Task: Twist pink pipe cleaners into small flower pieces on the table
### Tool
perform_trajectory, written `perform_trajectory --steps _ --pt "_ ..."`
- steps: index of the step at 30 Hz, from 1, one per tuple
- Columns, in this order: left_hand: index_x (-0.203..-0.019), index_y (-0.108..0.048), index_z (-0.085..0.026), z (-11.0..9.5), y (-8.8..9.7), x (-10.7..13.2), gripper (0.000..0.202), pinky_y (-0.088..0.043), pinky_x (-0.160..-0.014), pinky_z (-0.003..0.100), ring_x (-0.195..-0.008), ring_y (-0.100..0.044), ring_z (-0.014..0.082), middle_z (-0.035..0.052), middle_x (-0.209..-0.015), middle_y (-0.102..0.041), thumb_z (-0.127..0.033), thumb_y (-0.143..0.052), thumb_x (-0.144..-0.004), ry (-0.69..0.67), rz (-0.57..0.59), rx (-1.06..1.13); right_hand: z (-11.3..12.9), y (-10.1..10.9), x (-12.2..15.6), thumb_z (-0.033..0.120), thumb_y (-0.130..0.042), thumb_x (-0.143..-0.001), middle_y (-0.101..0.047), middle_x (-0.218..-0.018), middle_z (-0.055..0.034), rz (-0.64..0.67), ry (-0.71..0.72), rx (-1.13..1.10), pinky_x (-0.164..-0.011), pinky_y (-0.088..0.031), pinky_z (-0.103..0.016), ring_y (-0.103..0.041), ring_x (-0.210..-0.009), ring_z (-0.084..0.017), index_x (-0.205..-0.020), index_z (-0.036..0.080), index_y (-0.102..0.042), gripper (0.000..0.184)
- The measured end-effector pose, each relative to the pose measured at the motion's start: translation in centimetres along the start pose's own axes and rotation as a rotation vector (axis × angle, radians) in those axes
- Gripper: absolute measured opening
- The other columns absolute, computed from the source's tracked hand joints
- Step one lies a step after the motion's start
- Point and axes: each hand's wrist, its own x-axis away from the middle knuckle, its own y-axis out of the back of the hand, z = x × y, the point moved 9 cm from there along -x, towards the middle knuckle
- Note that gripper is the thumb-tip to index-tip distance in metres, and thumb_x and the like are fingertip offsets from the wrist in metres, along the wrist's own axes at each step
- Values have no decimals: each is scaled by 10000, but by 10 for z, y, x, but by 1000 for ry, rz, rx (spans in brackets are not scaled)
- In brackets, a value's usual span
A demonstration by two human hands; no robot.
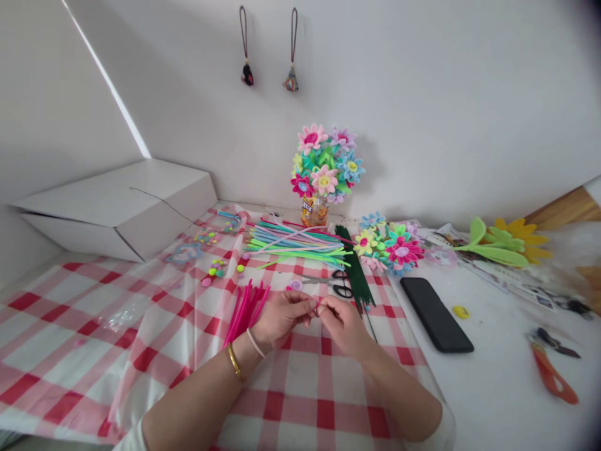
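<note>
Left hand (282, 316) and right hand (342, 322) meet fingertip to fingertip over the middle of the worktop (493, 388), both raised just above its red-check cloth (300, 401). Both are pinched shut on one small pink piece (319, 305), which is mostly hidden by the fingers. I read it as a short bit of pipe cleaner but cannot confirm that.

Key relation: the pink piece sits in the gap where the two hands touch, to the right of the left hand and to the left of the right hand. I cannot tell its long axis. Neither hand is nearer, since both grip it.

Outward from the left hand: a bundle of pink pipe cleaners (246, 310) lies just beside the left wrist, long axis running away from me and slightly right.

Just beyond the fingertips: scissors (335, 285), then dark green stems (357, 275) near the right hand, running away from me.

Further right, well apart: a black phone (436, 313) flat on the bare worktop.

Far side: mixed-colour pipe cleaners (295, 244) and a jar of finished flowers (325, 166) against the wall.
</note>
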Motion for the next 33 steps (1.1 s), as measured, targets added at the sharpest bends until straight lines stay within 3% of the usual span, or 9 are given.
perform_trajectory --steps 5,9,12,16,20,23,27,33 --pt "-704 -664 -108 -13 0 1 182 -380 -506 217 -502 -499 78 27 -618 -616 -287 -688 -681 -183 3 -214 -26 -10 2 178 -434 -783 -379 -506 58 -22 -278 -445 -454 -242 -231 -313 -462 -87 -595 188 -470 191" --pt "-680 -641 -106 -9 3 -1 183 -347 -474 201 -472 -487 68 21 -592 -604 -279 -700 -666 -63 14 -91 -25 -16 2 280 -467 -821 -465 -562 32 70 -296 -575 -497 -308 -231 -400 -514 -93 -658 174 -524 203" --pt "-652 -622 -102 -4 5 -1 166 -310 -440 186 -440 -477 57 10 -563 -576 -248 -701 -662 52 25 73 -16 -6 -1 347 -482 -841 -573 -706 -10 101 -185 -373 -612 -379 -256 -495 -642 -123 -749 173 -576 218" --pt "-656 -622 -98 -1 4 0 138 -290 -425 179 -422 -467 50 4 -547 -557 -218 -688 -676 114 43 154 -2 10 -2 334 -511 -840 -618 -792 -18 1 11 49 -657 -382 -274 -542 -721 -151 -867 204 -585 152" --pt "-676 -639 -84 3 0 2 147 -293 -438 179 -422 -456 40 8 -551 -554 -223 -689 -680 141 69 124 21 6 4 271 -491 -861 -620 -745 -33 -72 320 438 -706 -357 -320 -539 -724 -172 -833 193 -577 119" --pt "-672 -641 -82 7 0 2 162 -267 -422 178 -397 -434 34 -4 -522 -533 -232 -703 -666 179 67 86 29 0 8 211 -446 -879 -621 -739 -48 -87 447 604 -706 -345 -338 -527 -720 -182 -840 180 -561 126" --pt "-633 -628 -88 7 2 1 175 -262 -413 178 -383 -433 38 -12 -495 -520 -235 -722 -641 187 57 76 34 -5 9 173 -425 -873 -603 -727 -57 -51 488 684 -696 -332 -346 -505 -724 -197 -811 175 -551 140" --pt "-636 -644 -91 5 -3 4 172 -269 -398 184 -365 -428 39 -3 -483 -541 -242 -727 -634 172 109 47 36 -4 10 177 -411 -869 -550 -671 -41 12 429 540 -674 -317 -341 -461 -673 -182 -718 189 -539 199"
